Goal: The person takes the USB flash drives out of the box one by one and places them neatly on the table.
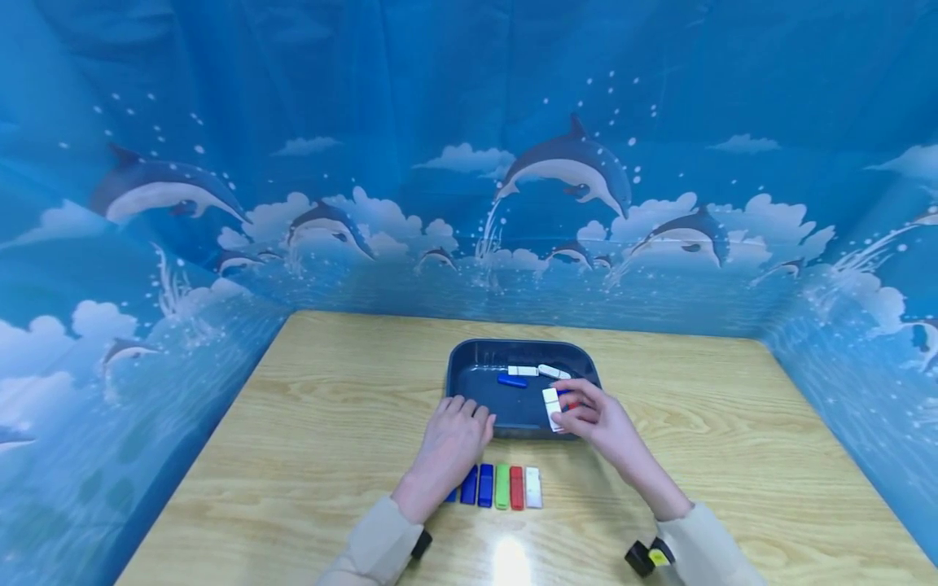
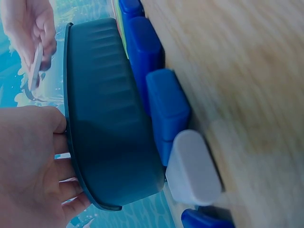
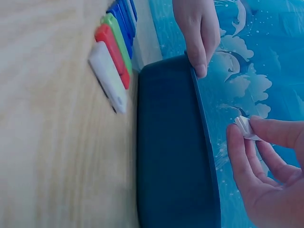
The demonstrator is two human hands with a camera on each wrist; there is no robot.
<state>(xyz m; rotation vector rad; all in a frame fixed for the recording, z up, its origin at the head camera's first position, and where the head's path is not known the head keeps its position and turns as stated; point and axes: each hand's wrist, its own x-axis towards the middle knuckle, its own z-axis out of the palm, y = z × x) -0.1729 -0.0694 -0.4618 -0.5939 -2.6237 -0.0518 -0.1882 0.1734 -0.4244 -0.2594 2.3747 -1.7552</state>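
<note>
My right hand (image 1: 593,419) pinches a white stick (image 1: 553,408), shaped like a capped USB drive, between thumb and fingers above the dark blue tray (image 1: 506,413). With my left hand (image 1: 458,430) I hold the tray's near left rim, fingers curled over it. Inside lie a white stick (image 1: 523,371), another white one (image 1: 554,372) and a blue stick (image 1: 512,380); a red stick (image 1: 573,405) is partly hidden behind my right fingers. In front of the tray, a row includes a white stick (image 1: 533,488), a red one (image 1: 516,488), a green one (image 1: 501,487) and several blue ones.
The row's left end is covered by my left forearm in the head view; the left wrist view shows a white stick (image 2: 194,168) and a blue piece (image 2: 206,219) there. A dolphin-print curtain (image 1: 469,203) surrounds the back and sides of the wooden table (image 1: 352,391).
</note>
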